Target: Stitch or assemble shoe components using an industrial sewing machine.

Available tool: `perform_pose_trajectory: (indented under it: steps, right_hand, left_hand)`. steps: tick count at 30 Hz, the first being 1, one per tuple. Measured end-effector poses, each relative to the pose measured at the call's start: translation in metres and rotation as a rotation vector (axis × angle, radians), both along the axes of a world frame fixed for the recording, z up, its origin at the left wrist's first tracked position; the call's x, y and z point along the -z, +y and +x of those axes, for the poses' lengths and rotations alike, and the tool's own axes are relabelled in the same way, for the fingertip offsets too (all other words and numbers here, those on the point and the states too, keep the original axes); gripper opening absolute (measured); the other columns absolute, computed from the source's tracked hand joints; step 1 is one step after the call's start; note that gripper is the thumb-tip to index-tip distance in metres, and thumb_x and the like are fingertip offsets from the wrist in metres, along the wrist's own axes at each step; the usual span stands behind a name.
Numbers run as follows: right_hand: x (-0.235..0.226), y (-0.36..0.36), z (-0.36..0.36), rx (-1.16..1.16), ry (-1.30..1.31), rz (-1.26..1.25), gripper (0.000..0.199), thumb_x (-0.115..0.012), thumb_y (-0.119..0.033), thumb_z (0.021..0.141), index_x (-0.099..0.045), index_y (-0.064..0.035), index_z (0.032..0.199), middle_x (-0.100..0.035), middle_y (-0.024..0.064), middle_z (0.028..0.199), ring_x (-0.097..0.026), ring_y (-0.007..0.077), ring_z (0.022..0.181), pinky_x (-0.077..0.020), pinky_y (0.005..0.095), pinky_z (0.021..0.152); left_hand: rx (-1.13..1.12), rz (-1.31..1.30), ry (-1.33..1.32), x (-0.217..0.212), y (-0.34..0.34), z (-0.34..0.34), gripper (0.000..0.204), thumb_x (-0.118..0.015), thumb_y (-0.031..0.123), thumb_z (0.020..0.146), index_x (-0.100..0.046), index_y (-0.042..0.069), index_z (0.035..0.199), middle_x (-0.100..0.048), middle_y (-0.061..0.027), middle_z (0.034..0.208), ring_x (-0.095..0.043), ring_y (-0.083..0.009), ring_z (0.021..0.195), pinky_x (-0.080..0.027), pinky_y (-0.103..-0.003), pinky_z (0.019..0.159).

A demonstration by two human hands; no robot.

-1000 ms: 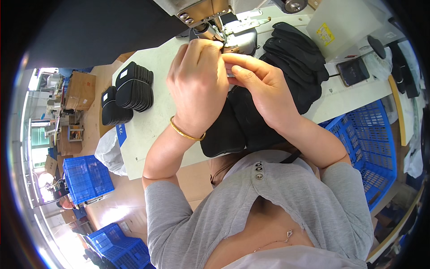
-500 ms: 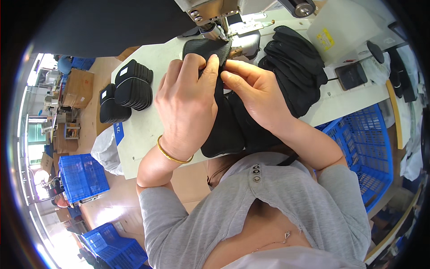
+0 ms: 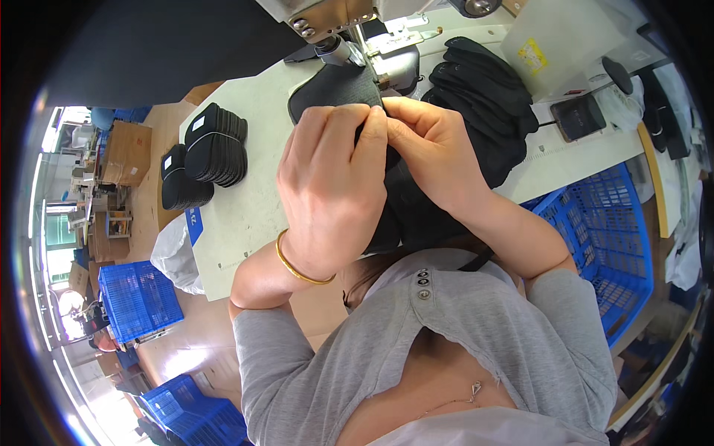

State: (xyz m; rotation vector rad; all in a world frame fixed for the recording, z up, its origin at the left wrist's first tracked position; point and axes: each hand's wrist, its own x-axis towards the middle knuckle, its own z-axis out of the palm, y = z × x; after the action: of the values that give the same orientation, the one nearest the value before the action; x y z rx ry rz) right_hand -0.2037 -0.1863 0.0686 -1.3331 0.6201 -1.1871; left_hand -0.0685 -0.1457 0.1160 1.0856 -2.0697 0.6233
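My left hand (image 3: 335,178) is closed in a pinch on the near edge of a black fabric pad (image 3: 335,85). Its thumb and fingertips meet those of my right hand (image 3: 439,152), also pinching that edge. The pad's far end lies beneath the needle and presser foot of a sewing machine (image 3: 331,22). Both hands cover the pad's near part. More black fabric pieces hang over the table edge below my hands. A pile of similar black pieces (image 3: 476,111) lies right of my right hand.
Two banded stacks of black pads (image 3: 216,145) (image 3: 182,182) stand at the left of the pale worktable (image 3: 260,97). A blue plastic basket (image 3: 602,238) sits at lower right; further blue crates (image 3: 137,301) are on the floor at left. A translucent box (image 3: 554,44) stands behind the pile.
Both hands have moved a little to the right, and their fingertips are closer together. The pad has turned slightly, with more of it showing left of the needle.
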Motion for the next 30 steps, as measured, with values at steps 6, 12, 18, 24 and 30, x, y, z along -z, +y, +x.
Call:
perform_pose_trajectory:
  steps: [6, 12, 18, 24, 30]
  right_hand:
    - [-0.014, -0.003, 0.002, 0.028, 0.010, 0.058, 0.015, -0.057, -0.008, 0.095, -0.064, 0.0049, 0.091, -0.051, -0.0078, 0.069, -0.039, -0.0002, 0.067, -0.0335, 0.0213, 0.053]
    - [-0.001, -0.014, 0.007, 0.022, -0.074, 0.005, 0.015, -0.056, -0.007, 0.095, -0.066, 0.0047, 0.094, -0.053, -0.0076, 0.070, -0.041, -0.0002, 0.066, -0.0350, 0.0214, 0.053]
    - [0.001, -0.014, 0.008, 0.022, -0.127, -0.024, 0.016, -0.056, -0.007, 0.095, -0.067, 0.0046, 0.094, -0.055, -0.0066, 0.070, -0.044, -0.0002, 0.067, -0.0379, 0.0213, 0.055]
    - [-0.012, -0.004, 0.004, -0.024, -0.155, 0.090, 0.019, -0.055, -0.009, 0.098, -0.065, 0.0065, 0.102, -0.063, -0.0027, 0.081, -0.054, 0.0019, 0.074, -0.0468, 0.0221, 0.063]
    - [-0.006, 0.000, 0.002, -0.040, -0.114, 0.011, 0.026, -0.054, -0.013, 0.100, -0.063, 0.0071, 0.114, -0.067, 0.0027, 0.090, -0.058, 0.0052, 0.077, -0.0491, 0.0237, 0.066]
  left_hand:
    - [-0.035, 0.013, -0.012, -0.002, -0.013, -0.001, 0.031, -0.066, -0.001, 0.059, -0.067, -0.002, 0.090, -0.061, -0.0072, 0.090, -0.060, -0.0239, 0.083, -0.051, -0.034, 0.063]
    - [-0.081, 0.023, -0.028, 0.000, -0.021, -0.002, 0.027, -0.066, 0.000, 0.061, -0.067, 0.000, 0.089, -0.061, -0.0072, 0.091, -0.059, -0.0237, 0.084, -0.051, -0.035, 0.065]
    - [-0.058, -0.019, 0.013, 0.004, -0.021, -0.002, 0.027, -0.066, -0.002, 0.063, -0.068, -0.001, 0.090, -0.062, -0.0067, 0.091, -0.059, -0.0238, 0.084, -0.051, -0.035, 0.066]
    - [-0.123, 0.006, 0.051, 0.005, -0.013, 0.001, 0.034, -0.070, 0.001, 0.065, -0.067, 0.000, 0.100, -0.061, -0.0081, 0.099, -0.059, -0.0258, 0.086, -0.050, -0.036, 0.068]
    - [-0.211, -0.005, 0.084, 0.004, -0.019, 0.000, 0.032, -0.070, 0.003, 0.067, -0.067, 0.002, 0.099, -0.060, -0.0080, 0.095, -0.059, -0.0269, 0.084, -0.050, -0.037, 0.067]
